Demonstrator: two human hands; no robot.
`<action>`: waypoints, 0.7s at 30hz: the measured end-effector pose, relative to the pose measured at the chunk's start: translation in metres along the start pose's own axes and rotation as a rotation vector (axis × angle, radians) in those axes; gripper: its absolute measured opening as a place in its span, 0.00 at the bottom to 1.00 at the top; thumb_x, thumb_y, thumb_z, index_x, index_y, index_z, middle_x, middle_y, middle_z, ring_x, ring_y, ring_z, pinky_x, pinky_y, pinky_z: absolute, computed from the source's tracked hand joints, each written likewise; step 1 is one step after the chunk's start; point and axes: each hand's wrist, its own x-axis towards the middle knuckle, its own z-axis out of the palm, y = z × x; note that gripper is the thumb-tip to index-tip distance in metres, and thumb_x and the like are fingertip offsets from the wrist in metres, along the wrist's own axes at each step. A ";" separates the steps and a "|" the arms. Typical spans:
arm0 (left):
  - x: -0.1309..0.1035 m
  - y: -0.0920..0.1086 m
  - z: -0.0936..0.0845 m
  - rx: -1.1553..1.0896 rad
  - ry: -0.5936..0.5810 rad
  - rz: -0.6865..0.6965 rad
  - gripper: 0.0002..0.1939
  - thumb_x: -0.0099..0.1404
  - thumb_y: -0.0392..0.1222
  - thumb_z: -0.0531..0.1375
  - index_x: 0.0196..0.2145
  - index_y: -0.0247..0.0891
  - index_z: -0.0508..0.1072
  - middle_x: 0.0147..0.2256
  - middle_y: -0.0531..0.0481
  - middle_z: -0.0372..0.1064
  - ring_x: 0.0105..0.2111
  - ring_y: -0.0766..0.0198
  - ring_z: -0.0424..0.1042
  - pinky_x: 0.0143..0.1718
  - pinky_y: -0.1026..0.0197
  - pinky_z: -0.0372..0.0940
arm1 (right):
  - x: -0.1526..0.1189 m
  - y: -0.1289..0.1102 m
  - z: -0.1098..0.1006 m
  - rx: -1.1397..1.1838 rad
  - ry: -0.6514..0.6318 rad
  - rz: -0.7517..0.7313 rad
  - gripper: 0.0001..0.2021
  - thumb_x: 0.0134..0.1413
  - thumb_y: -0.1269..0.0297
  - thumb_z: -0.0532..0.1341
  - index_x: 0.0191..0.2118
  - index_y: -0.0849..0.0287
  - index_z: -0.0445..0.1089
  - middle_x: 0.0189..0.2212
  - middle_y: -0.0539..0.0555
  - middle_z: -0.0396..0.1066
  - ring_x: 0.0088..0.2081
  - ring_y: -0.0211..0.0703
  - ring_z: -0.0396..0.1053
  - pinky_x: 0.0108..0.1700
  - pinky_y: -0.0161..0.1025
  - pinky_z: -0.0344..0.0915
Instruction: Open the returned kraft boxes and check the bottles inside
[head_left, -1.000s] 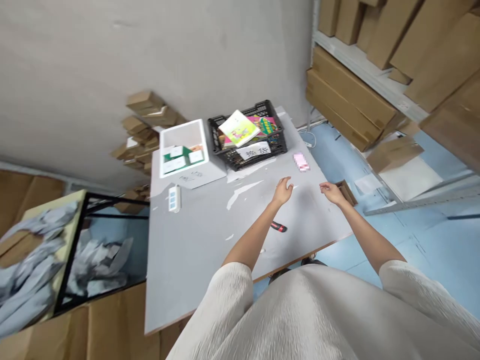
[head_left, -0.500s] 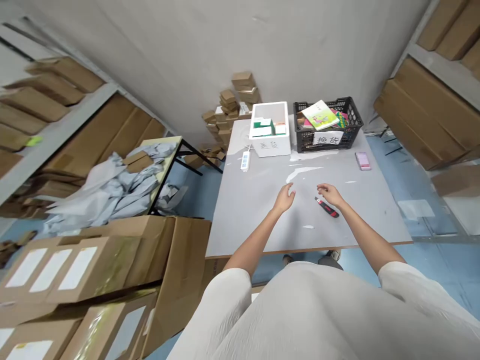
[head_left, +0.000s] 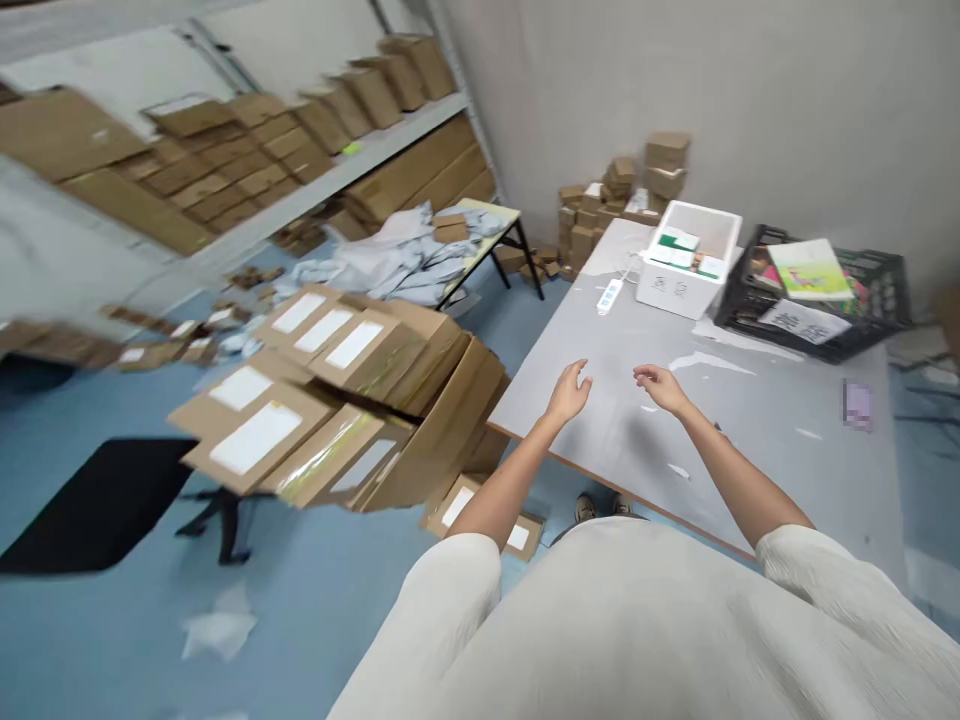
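Above the grey table [head_left: 600,375], my left hand [head_left: 569,391] hangs with thumb and fingers apart, holding nothing. My right hand [head_left: 660,387] hovers to its right, fingers loosely curved and nothing between them. The two hands face each other with a gap of tabletop showing between. My right forearm covers most of the utility knife; only a small dark bit shows beside the arm. Beyond the hands stand a white foam box [head_left: 679,288] with green and white packs inside and a black plastic crate [head_left: 862,340] holding a book [head_left: 810,270].
A white power strip [head_left: 610,297] lies left of the foam box, and a pinkish phone [head_left: 857,405] at the right. Labelled cartons [head_left: 367,350] are stacked to my left. A black chair [head_left: 97,505], a bag-covered side table [head_left: 491,225] and box-filled shelves [head_left: 322,165] stand farther left.
My view has swung left, so the table and its things appear farther right, and the chair has come into view. The knife has slipped behind my right forearm. Both hands keep their pose.
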 end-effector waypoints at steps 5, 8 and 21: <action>-0.054 -0.036 -0.054 0.026 0.229 -0.132 0.26 0.75 0.40 0.57 0.68 0.41 0.69 0.65 0.39 0.71 0.64 0.51 0.71 0.70 0.45 0.64 | 0.036 -0.035 0.077 -0.059 -0.249 -0.102 0.15 0.58 0.59 0.63 0.49 0.55 0.79 0.49 0.58 0.82 0.46 0.49 0.79 0.53 0.48 0.76; -0.093 -0.057 -0.087 0.039 0.372 -0.209 0.26 0.75 0.39 0.57 0.68 0.41 0.70 0.65 0.39 0.71 0.64 0.51 0.71 0.69 0.45 0.64 | 0.044 -0.058 0.134 -0.080 -0.388 -0.180 0.15 0.59 0.59 0.63 0.49 0.56 0.79 0.49 0.58 0.82 0.46 0.48 0.79 0.55 0.48 0.75; -0.239 -0.164 -0.219 0.082 0.754 -0.423 0.23 0.73 0.38 0.57 0.64 0.42 0.72 0.64 0.40 0.71 0.67 0.50 0.68 0.71 0.45 0.61 | 0.018 -0.151 0.367 -0.197 -0.744 -0.436 0.13 0.60 0.61 0.64 0.48 0.54 0.80 0.50 0.57 0.83 0.52 0.50 0.79 0.62 0.50 0.72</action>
